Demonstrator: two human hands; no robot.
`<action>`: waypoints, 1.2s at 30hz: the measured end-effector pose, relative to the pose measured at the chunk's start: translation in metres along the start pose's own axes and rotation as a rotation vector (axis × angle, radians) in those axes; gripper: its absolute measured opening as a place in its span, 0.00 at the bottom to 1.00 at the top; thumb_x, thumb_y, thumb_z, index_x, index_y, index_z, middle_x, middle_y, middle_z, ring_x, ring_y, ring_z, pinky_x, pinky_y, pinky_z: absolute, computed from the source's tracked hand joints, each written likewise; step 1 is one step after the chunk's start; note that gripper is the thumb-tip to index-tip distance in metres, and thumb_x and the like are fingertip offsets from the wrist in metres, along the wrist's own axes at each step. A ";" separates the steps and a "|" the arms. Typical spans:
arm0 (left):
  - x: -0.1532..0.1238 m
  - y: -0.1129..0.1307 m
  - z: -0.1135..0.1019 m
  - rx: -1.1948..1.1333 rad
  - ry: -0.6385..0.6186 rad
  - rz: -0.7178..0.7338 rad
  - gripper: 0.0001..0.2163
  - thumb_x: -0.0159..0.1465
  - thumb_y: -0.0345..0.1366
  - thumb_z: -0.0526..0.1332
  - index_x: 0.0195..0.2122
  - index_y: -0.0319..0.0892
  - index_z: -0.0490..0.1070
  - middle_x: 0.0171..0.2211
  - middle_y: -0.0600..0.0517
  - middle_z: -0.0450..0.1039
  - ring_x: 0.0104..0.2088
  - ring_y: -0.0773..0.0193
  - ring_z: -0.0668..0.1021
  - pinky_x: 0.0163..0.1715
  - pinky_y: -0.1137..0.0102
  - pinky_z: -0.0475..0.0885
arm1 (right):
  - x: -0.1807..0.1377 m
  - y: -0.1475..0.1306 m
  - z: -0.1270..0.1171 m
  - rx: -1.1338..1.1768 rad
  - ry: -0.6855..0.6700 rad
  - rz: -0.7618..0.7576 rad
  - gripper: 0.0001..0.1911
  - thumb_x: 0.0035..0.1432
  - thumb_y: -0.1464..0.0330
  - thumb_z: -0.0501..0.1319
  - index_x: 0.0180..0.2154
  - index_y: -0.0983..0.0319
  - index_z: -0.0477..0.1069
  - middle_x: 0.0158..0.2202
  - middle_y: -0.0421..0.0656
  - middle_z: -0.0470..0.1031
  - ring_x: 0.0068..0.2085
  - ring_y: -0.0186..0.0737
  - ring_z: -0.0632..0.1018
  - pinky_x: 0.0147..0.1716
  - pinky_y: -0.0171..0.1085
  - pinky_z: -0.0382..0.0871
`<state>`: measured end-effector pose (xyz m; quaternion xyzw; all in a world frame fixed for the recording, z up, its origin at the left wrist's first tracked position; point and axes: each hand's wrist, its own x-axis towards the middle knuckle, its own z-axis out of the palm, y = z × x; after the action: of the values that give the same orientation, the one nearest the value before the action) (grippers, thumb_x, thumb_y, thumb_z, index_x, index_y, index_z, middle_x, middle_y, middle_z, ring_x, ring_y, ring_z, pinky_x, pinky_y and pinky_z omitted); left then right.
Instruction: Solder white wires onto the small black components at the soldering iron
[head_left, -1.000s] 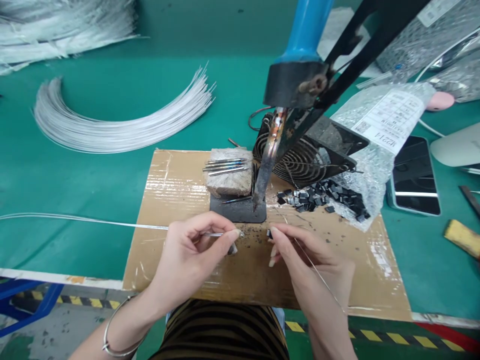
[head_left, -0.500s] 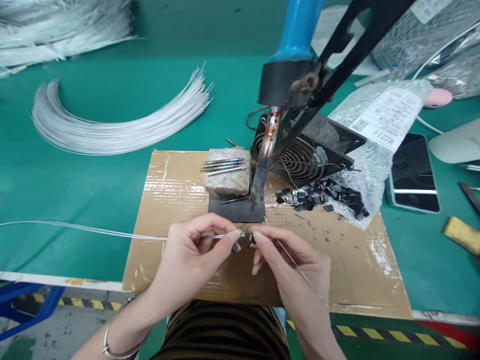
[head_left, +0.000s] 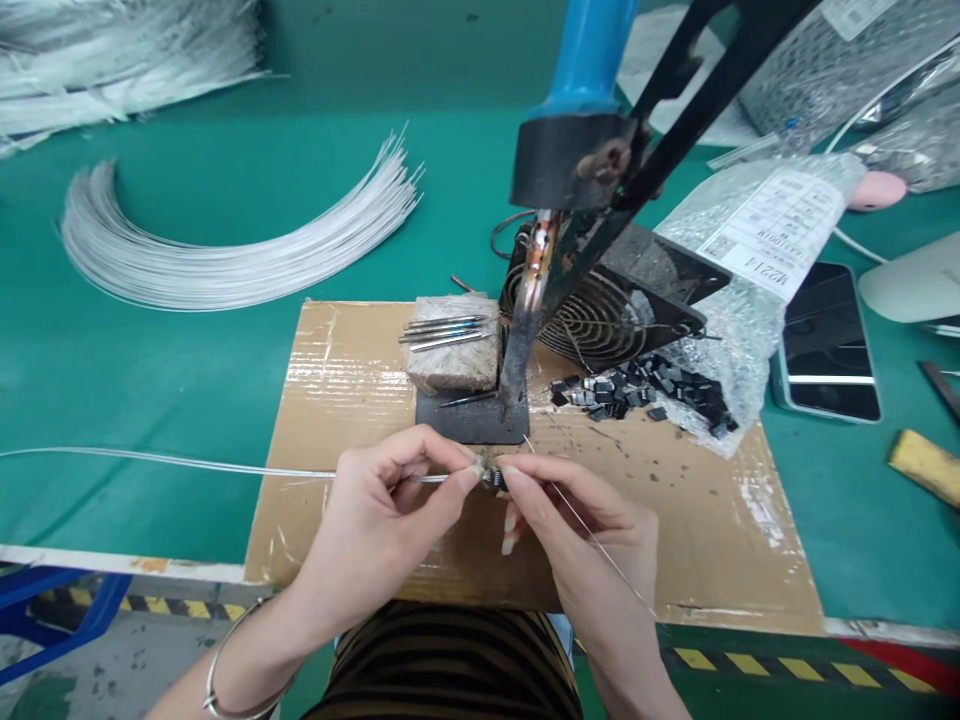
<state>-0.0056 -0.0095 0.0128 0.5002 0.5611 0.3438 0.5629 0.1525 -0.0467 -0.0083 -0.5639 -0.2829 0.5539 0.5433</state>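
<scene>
Working over a flat green tabletop (head_left: 225, 380), on a rectangular brown cardboard sheet (head_left: 720, 540), probably for protection; with left hand (head_left: 390, 520), pinching thin white wires (head_left: 300, 473) at near centre; with right hand (head_left: 600, 530), pinching a small black block connector (head_left: 499, 481) just to their right, apparently for alignment.

Cardboard sheet (head_left: 352, 360) along the desk's (head_left: 172, 390) front edge: glossy patches toward its right edge. Wires (head_left: 300, 473) crossing its left edge: smooth, plastic-looking. Soldering-iron handle (head_left: 592, 55): smooth, plastic-looking. Barrel (head_left: 538, 260): discoloured metal. Bubble-wrap bag (head_left: 750, 340): glossy plastic.
</scene>
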 end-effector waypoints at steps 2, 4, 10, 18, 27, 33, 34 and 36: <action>0.000 0.002 0.001 -0.066 -0.030 -0.010 0.05 0.63 0.30 0.69 0.29 0.41 0.81 0.30 0.50 0.84 0.29 0.64 0.81 0.28 0.75 0.74 | 0.000 0.000 0.000 0.004 -0.011 -0.001 0.06 0.62 0.70 0.73 0.37 0.52 0.87 0.24 0.35 0.80 0.22 0.28 0.78 0.23 0.25 0.76; 0.000 0.004 0.001 -0.122 -0.049 -0.028 0.05 0.63 0.28 0.69 0.29 0.41 0.81 0.32 0.50 0.85 0.32 0.65 0.82 0.33 0.76 0.76 | -0.001 0.001 0.001 0.008 -0.022 -0.008 0.07 0.62 0.70 0.73 0.38 0.52 0.88 0.24 0.35 0.80 0.22 0.27 0.78 0.23 0.25 0.76; -0.001 0.006 0.000 -0.167 -0.055 -0.051 0.07 0.63 0.26 0.69 0.28 0.41 0.81 0.32 0.52 0.85 0.33 0.68 0.82 0.34 0.80 0.76 | -0.002 0.001 0.001 0.009 -0.040 -0.007 0.08 0.62 0.71 0.73 0.39 0.51 0.88 0.24 0.35 0.79 0.22 0.27 0.77 0.23 0.24 0.76; 0.001 0.003 0.002 -0.228 -0.067 -0.067 0.07 0.62 0.25 0.70 0.28 0.42 0.81 0.33 0.53 0.85 0.32 0.70 0.83 0.34 0.82 0.75 | -0.002 0.004 -0.001 0.041 -0.062 0.008 0.07 0.62 0.70 0.73 0.39 0.52 0.88 0.25 0.36 0.79 0.22 0.28 0.77 0.22 0.25 0.76; 0.004 0.007 0.003 -0.180 -0.067 -0.050 0.08 0.62 0.25 0.69 0.27 0.40 0.80 0.31 0.51 0.84 0.32 0.68 0.82 0.34 0.79 0.75 | -0.001 0.005 -0.005 0.051 -0.095 0.039 0.07 0.62 0.70 0.73 0.40 0.52 0.88 0.25 0.35 0.78 0.23 0.26 0.78 0.23 0.24 0.76; 0.002 0.005 0.006 -0.163 -0.042 -0.028 0.08 0.62 0.25 0.69 0.27 0.41 0.79 0.31 0.51 0.84 0.33 0.68 0.81 0.35 0.78 0.75 | -0.001 0.005 -0.006 0.057 -0.087 0.036 0.06 0.62 0.70 0.73 0.39 0.52 0.88 0.25 0.35 0.77 0.22 0.26 0.77 0.22 0.24 0.75; 0.001 0.005 0.006 -0.164 -0.040 -0.032 0.07 0.62 0.25 0.69 0.27 0.41 0.79 0.32 0.51 0.84 0.33 0.68 0.81 0.35 0.78 0.75 | 0.000 0.005 -0.006 0.057 -0.085 0.035 0.06 0.62 0.70 0.73 0.39 0.52 0.88 0.25 0.35 0.77 0.22 0.26 0.77 0.22 0.24 0.75; 0.001 0.005 0.006 -0.168 -0.035 -0.032 0.07 0.62 0.26 0.69 0.27 0.41 0.79 0.32 0.52 0.84 0.33 0.68 0.82 0.35 0.78 0.75 | 0.000 0.006 -0.005 0.055 -0.083 0.033 0.06 0.62 0.70 0.73 0.39 0.52 0.88 0.25 0.35 0.77 0.22 0.27 0.77 0.22 0.25 0.74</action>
<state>0.0016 -0.0089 0.0163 0.4478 0.5284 0.3719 0.6180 0.1558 -0.0492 -0.0147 -0.5297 -0.2808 0.5933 0.5372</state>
